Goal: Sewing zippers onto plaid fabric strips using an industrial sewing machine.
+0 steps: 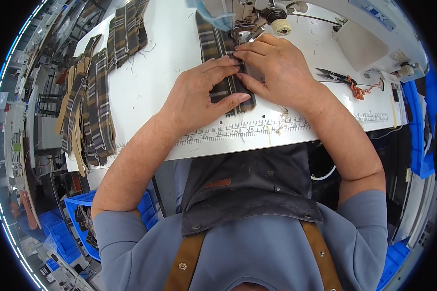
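Blue-grey shirt point(257, 252) nearest; at sewing machine point(361, 43), left grip point(195, 92), right grip point(279, 68) press plaid strip point(210, 43), unclenched; I'd keep it flat.

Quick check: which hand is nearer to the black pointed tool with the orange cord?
Right. The right hand touches the striped fabric, left of the black pointed tool and apart from it; the left hand is on the same fabric, farther left.

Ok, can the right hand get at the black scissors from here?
Likely yes: the scissors lie right of the right hand, with white tabletop between, though that hand rests on striped fabric.
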Tool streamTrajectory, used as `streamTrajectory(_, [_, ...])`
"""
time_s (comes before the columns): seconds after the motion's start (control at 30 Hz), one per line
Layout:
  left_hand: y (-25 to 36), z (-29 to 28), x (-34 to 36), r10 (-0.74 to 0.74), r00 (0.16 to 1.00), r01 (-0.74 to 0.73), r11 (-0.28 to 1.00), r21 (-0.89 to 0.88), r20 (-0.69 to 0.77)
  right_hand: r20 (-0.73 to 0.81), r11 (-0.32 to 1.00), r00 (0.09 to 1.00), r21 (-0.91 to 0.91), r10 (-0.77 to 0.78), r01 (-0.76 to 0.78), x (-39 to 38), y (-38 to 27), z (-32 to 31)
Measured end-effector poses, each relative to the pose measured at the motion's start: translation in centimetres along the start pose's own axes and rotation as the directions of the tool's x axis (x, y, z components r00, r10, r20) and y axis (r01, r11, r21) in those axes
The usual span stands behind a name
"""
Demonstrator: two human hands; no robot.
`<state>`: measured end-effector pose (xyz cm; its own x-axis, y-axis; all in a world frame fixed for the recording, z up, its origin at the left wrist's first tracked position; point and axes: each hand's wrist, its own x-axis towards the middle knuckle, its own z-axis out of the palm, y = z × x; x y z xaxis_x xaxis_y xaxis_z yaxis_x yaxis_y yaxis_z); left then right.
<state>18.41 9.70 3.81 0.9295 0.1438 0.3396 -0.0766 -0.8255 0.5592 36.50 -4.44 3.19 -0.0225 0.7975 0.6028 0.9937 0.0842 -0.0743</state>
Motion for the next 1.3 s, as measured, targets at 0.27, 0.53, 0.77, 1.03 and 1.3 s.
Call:
streamTrajectory(0.27, [-0.6, 0.1, 0.8, -0.003, 0.999, 0.003, 1.000, -0.012, -0.032, 0.003, 1.000, 1.000, -0.025, 0.008, -0.008, 0.0, 0.0, 0.0])
streamTrajectory(0.53, [-3.6, -0.5, 3.2, 0.055, 0.996, -0.053, 0.998, 0.025, -0.070, 0.020, 0.999, 1.000, -0.030, 0.020, -0.019, 0.2, -0.1, 0.0])
streamTrajectory(0.77, [-5.3, -1.0, 5.6, 0.103, 0.992, -0.092, 0.985, 0.144, -0.067, 0.018, 0.999, 1.000, -0.026, 0.026, -0.025, 0.1, -0.1, 0.1])
streamTrajectory(1.03, [-4.6, -2.9, 6.3, 0.111, 0.991, -0.132, 0.932, 0.338, 0.080, 0.040, 0.999, 0.999, 0.010, 0.037, -0.037, 0.1, 0.0, 0.1])
streamTrajectory(1.3, [-3.8, -3.5, 5.4, 0.071, 0.981, -0.159, 0.823, 0.546, 0.180, -0.031, 1.000, 1.000, 0.022, 0.003, -0.002, 0.2, 0.2, 0.3])
